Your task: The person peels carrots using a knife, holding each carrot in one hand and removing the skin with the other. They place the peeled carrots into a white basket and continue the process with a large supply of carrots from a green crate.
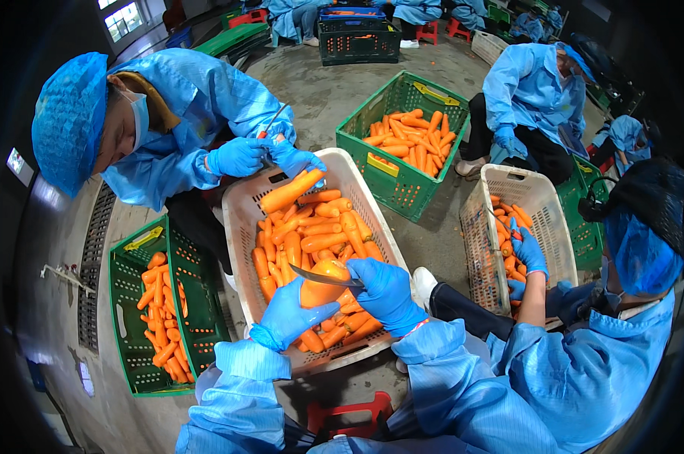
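My left hand (290,314), in a blue glove, is wrapped round a thick peeled carrot (329,271). My right hand (386,295), also gloved, grips a knife; the handle is mostly hidden in the fist. The curved dark knife blade (319,278) points left and lies across the carrot. Both hands are over the near part of a white perforated crate (239,219), which is filled with carrots (323,240). Across this crate, a co-worker's gloved hands (239,157) hold a small knife and a carrot (290,191).
Green crates of carrots stand at the left (199,303) and beyond the white crate (391,193). At the right, another person (584,371) works over a second white crate (474,250). A red stool (349,415) is below my forearms. More people sit farther back.
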A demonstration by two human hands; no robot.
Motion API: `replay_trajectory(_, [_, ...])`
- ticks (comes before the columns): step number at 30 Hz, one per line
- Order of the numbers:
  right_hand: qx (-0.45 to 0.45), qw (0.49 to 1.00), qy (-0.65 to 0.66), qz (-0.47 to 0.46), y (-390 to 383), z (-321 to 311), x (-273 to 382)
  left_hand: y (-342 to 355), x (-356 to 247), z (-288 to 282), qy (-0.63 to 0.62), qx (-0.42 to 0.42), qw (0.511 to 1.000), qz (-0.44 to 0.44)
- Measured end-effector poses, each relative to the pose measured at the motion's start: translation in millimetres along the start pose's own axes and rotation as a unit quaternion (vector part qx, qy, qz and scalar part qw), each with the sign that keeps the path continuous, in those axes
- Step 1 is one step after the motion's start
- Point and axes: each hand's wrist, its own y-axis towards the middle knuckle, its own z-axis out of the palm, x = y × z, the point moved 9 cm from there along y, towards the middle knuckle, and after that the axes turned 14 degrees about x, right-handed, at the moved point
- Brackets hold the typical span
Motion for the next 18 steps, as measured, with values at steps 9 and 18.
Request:
replay_trajectory(9, [0.035,0.995,-0.016,0.089,-11,26,-20,-6,-14,-14,0.17,-0.126,0.976,0.056])
replay_trajectory(18, [0.053,0.986,-0.095,0.122,-9,36,-21,-6,6,-11,0.088,-0.1,0.989,0.066])
